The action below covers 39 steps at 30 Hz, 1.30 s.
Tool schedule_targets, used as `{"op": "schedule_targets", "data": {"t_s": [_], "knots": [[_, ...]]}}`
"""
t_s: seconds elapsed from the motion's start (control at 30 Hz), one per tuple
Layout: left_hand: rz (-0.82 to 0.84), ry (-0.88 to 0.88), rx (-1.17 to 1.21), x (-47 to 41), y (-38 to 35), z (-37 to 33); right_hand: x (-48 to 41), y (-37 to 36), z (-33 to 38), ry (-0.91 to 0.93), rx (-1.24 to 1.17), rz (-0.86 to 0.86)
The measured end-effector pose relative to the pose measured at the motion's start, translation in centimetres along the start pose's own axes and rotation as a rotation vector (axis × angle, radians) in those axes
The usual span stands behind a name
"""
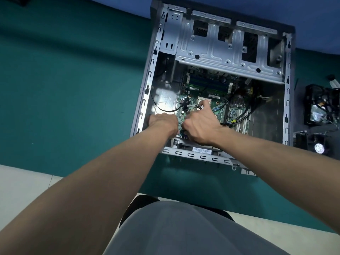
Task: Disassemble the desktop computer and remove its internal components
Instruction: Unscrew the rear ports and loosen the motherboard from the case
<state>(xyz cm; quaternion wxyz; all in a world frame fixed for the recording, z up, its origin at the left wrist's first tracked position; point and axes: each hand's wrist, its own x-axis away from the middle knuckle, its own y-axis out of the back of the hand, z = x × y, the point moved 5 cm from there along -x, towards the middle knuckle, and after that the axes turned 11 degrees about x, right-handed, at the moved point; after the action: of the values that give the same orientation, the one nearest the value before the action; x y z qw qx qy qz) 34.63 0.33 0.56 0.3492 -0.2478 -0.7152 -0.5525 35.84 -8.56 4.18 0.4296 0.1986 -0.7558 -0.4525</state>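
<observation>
Right hand (200, 124): forefinger and thumb extended, pinching a grey cable (191, 106) just beside the processor socket; remaining fingers curled. Left hand (162, 122): fingers curled downward at the near-left edge of the motherboard (219, 109); contents of the grip cannot be determined. Both hands are inside the computer case (147, 85), which lies open on its side on the teal mat (73, 70). Drive cage (217, 45) occupies the far end. A fan (319, 147) lies on the mat to the right of the case
</observation>
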Motion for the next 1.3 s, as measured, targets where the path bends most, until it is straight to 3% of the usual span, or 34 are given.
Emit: {"op": "schedule_targets", "data": {"t_s": [0.23,0.37,0.5,0.63,0.73,0.8,0.9,0.97,1.07,1.13,1.3], "knots": [[-0.001,0.010,-0.004,-0.2,-0.1,0.1,-0.3,-0.2,0.1,0.075,0.061,-0.016],[-0.016,0.019,-0.008,-0.6,-0.4,0.1,-0.6,0.7,-4.9,-0.168,-0.101,-0.043],[-0.006,0.018,0.008,-0.5,-0.5,0.3,0.6,1.1,-6.2,-0.047,-0.190,0.026],[-0.059,-0.007,0.042,0.1,0.1,0.5,3.4,1.6,-4.9,-0.075,-0.514,0.014],[-0.164,-0.065,0.079,0.7,1.2,-0.1,6.4,2.5,-6.3,-0.212,-0.780,-0.074],[-0.343,-0.138,0.095,1.1,2.1,-1.0,8.4,2.7,-7.1,-0.305,-0.896,-0.097],[-0.557,-0.298,0.304,1.9,3.1,-2.2,11.5,3.0,-8.7,-0.437,-0.977,-0.196],[-0.480,-0.314,0.313,1.8,2.8,-2.6,14.1,3.4,-10.5,-0.558,-1.042,-0.343],[-0.175,-0.257,0.141,0.7,0.9,-2.9,18.4,3.5,-13.6,-0.735,-1.136,-0.627],[-0.071,-0.248,0.100,0.5,0.1,-3.4,20.9,3.0,-15.4,-0.775,-1.169,-0.723],[-0.008,-0.205,0.014,0.0,-0.3,-4.2,24.2,-2.0,-18.1,-0.874,-0.992,-0.506]]}}
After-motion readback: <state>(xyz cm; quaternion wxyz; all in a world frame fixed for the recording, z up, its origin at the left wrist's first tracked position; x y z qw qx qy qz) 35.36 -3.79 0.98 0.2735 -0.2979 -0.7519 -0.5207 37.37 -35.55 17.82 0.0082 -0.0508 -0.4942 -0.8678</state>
